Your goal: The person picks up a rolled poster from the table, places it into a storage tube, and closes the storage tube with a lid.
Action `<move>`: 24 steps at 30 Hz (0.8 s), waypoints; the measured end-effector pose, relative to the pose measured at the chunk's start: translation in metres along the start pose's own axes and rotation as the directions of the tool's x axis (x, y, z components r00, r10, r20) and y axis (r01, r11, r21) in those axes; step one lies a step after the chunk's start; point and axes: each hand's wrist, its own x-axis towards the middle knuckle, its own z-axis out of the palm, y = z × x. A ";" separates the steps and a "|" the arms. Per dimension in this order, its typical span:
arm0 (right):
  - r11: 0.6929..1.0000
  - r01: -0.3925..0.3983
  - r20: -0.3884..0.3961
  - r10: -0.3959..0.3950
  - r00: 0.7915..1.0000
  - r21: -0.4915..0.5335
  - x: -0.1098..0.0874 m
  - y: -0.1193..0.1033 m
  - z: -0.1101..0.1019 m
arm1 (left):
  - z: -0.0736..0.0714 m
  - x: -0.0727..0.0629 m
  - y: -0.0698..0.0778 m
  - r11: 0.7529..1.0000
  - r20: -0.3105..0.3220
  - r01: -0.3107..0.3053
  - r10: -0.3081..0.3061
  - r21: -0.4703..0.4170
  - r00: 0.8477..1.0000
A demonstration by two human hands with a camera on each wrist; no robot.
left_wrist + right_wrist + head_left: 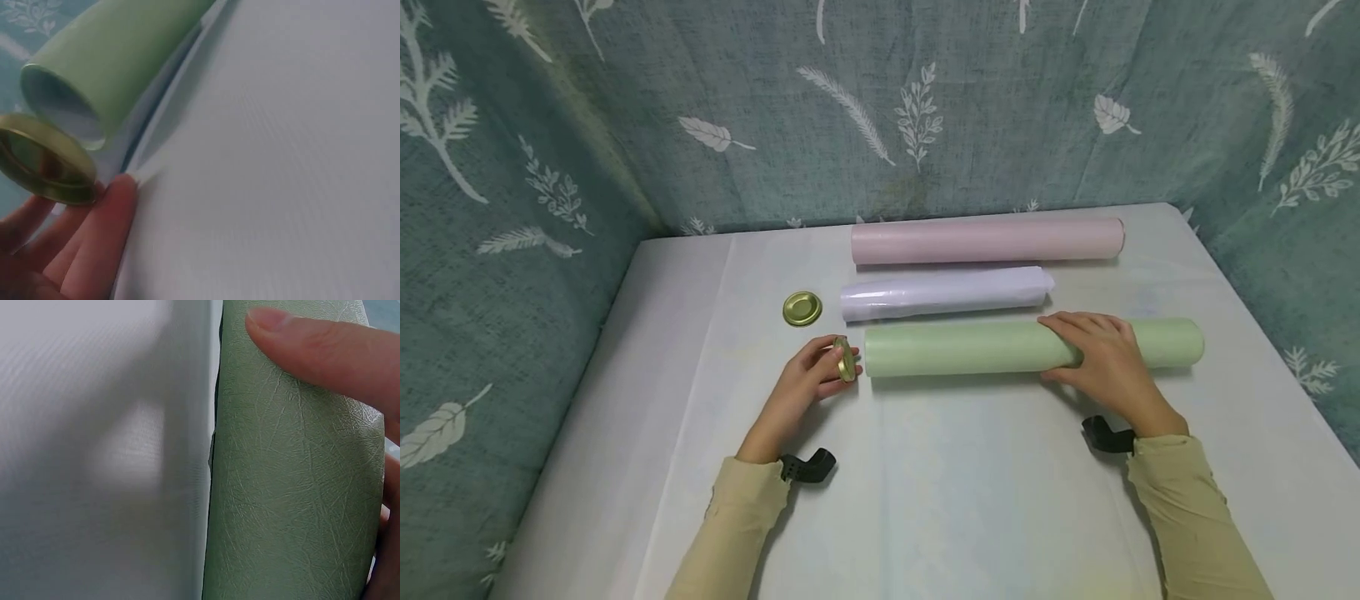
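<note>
A gold jar lid (846,360) stands on edge in my left hand (801,382), held between thumb and fingers. Just left of the hollow end of a light green roll (955,348), that lid is a small gap away from it. In the left wrist view the roll's open end shows behind the lid (55,139). My right hand (1105,358) grips the green roll from above, toward its right end. The right wrist view shows the thumb (312,347) against the roll's textured surface (287,487), with the other fingers partly hidden on the far side.
Behind the green roll lie a lavender roll (947,294) and, farther back, a pink roll (988,242), roughly parallel. A second gold lid (802,308) lies flat left of the lavender roll. A leaf-patterned curtain (1000,108) borders the white table (970,500).
</note>
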 end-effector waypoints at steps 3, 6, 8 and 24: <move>1.000 0.005 -0.001 -0.005 1.000 0.006 0.003 0.000 0.000 | 0.001 0.009 -0.005 0.999 0.026 0.003 -0.002 -0.044 1.000; 1.000 0.004 0.007 -0.004 1.000 0.008 0.004 -0.001 0.001 | 0.003 0.015 -0.007 0.996 0.044 0.018 -0.014 -0.085 0.999; 1.000 0.001 0.010 -0.001 1.000 0.005 0.004 -0.001 0.002 | 0.004 0.018 -0.008 0.993 0.058 0.028 -0.021 -0.113 0.998; 1.000 0.000 0.000 0.000 1.000 0.010 0.002 -0.002 -0.003 | 0.005 0.030 -0.009 0.969 0.191 0.057 -0.010 -0.242 0.981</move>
